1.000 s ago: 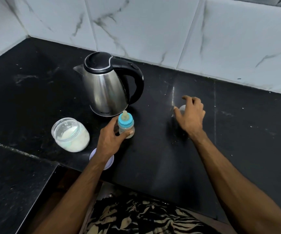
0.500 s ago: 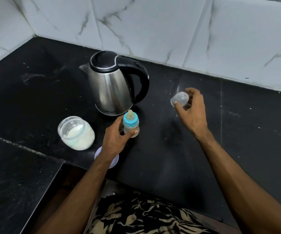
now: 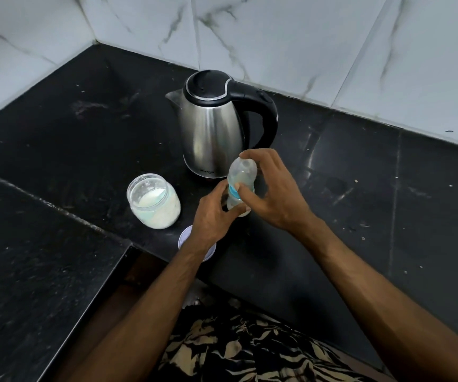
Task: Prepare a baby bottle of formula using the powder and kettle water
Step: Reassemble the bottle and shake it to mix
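The left hand (image 3: 213,213) grips the baby bottle (image 3: 237,201) standing on the surface (image 3: 360,216) before the kettle (image 3: 214,130), the right hand (image 3: 271,188) pinching the clear cap (image 3: 242,173) over it; pressed crooked, the bottle could tip.

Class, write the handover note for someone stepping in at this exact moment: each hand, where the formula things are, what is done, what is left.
Left hand grips the baby bottle low on its body, upright on the black counter.
Right hand holds the clear cap over the bottle's blue collar.
Powder jar stands open left of the bottle; its lid lies partly under the left wrist. Kettle stands behind, lid shut.
Done: collar is on the bottle, cap over it.
Left: whether the cap is fully seated cannot be told; close the jar.
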A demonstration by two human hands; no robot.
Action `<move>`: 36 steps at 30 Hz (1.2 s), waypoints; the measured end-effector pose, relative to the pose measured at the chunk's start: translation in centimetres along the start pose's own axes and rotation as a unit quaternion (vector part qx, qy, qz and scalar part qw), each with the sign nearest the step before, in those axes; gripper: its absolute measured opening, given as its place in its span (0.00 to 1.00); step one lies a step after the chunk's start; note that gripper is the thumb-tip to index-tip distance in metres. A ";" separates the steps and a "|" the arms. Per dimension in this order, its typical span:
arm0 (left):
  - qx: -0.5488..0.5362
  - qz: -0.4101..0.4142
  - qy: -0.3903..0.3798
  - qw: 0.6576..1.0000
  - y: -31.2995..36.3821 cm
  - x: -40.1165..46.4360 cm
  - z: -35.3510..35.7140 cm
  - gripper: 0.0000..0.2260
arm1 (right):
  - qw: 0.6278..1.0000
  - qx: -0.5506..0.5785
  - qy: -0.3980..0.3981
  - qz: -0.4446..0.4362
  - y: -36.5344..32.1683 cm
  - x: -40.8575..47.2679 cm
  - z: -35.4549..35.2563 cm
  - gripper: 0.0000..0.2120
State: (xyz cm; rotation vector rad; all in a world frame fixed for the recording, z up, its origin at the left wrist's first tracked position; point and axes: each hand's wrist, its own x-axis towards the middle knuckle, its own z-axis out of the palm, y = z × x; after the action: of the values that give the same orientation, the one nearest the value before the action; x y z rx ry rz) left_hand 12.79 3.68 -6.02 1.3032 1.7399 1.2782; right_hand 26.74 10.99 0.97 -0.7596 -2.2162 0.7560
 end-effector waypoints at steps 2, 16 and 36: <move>-0.002 -0.002 -0.001 1.000 0.0 0.0 0.0 0.25 | 1.000 -0.020 -0.015 -0.004 0.4 -0.3 0.6 0.24; 0.027 0.004 0.008 1.000 -0.7 0.0 0.0 0.23 | 0.997 -0.066 0.040 -0.004 2.4 -2.5 4.6 0.30; 0.156 0.033 -0.067 0.985 -1.8 0.0 -2.1 0.27 | 0.992 0.084 0.002 0.091 3.3 -2.1 3.8 0.38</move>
State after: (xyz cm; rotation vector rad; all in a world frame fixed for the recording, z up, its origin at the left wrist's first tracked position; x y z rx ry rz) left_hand 10.29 2.85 -6.96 1.5951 1.8661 0.9516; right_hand 26.23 10.61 -4.50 -0.8851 -2.0677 1.0144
